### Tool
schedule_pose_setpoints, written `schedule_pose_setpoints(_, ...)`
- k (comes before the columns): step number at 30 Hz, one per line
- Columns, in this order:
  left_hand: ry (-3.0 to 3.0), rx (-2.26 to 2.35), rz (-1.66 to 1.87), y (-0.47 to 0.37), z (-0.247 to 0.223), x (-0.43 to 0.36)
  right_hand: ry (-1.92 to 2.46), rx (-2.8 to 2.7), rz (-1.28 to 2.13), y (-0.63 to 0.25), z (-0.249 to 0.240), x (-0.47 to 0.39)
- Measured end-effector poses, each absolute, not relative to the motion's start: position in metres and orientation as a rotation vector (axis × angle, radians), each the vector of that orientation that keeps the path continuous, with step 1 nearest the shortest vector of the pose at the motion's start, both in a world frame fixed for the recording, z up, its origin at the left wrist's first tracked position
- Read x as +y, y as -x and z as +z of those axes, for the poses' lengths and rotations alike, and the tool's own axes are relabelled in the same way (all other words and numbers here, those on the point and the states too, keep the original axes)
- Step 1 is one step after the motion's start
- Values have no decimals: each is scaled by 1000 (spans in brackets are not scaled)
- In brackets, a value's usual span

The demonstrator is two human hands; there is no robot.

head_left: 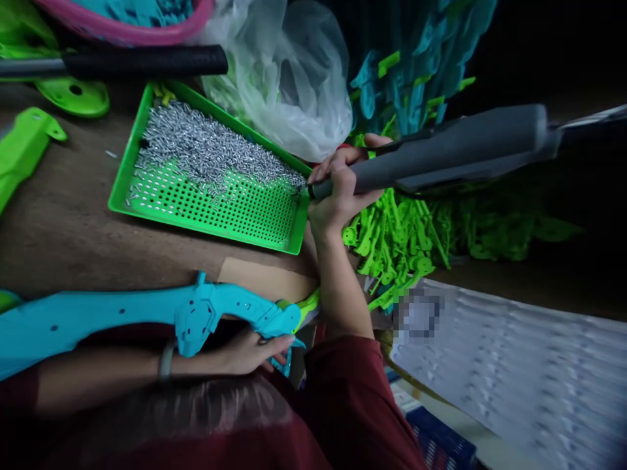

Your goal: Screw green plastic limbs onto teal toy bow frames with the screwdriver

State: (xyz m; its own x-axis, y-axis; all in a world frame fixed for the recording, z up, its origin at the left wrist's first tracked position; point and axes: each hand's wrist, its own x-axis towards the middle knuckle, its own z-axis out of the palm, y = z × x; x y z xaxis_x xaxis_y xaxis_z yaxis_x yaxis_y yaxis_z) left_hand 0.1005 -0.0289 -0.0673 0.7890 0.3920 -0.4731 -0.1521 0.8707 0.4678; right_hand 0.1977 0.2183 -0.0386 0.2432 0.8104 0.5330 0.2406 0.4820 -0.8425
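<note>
Screwdriver [441,153], a grey powered one, lies level at far right, its tip at the right edge of the green tray [206,205] of screws [206,147]. Right hand [340,183] is wrapped tight round its nose; a careless dip could scatter screws. Left hand [252,352] pinches the blue shell [147,316] near left.

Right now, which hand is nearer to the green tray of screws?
Right. The right hand grips the grey tool at the green tray edge; the left hand holds the blue plastic piece, well below it.
</note>
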Motion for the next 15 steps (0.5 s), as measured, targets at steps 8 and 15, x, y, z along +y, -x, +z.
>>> schedule_pose_setpoints(8, -694, 594, 258, -104, -79, -37, 948, -1304, 592, -194, -40, 222)
schedule_pose_setpoints(15, -1107, 512, 359, -89, -70, -28, 953, -1244, 544, -193, -38, 220)
